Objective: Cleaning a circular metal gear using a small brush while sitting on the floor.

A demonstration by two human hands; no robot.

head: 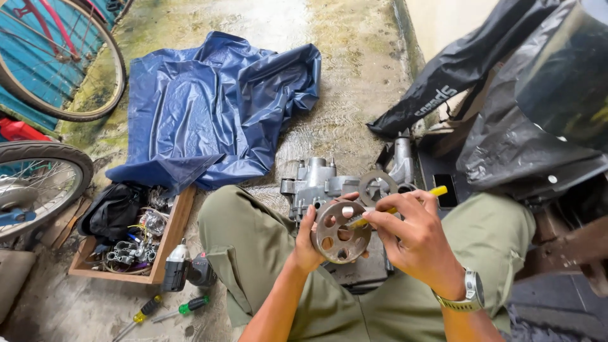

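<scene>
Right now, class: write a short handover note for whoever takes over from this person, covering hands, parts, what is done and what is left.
Left hand grips the round metal disc with holes, held up over the lap.
Right hand holds a yellow-handled tool, its tip at the disc's centre.
The grey engine casing sits on the ground just ahead.
Done: disc is off and in hand.
Left: cannot tell; the work at the disc's centre is in progress.

Soft, even daylight, faint shadows, sharp focus, wide-angle bending at the edges.
</scene>
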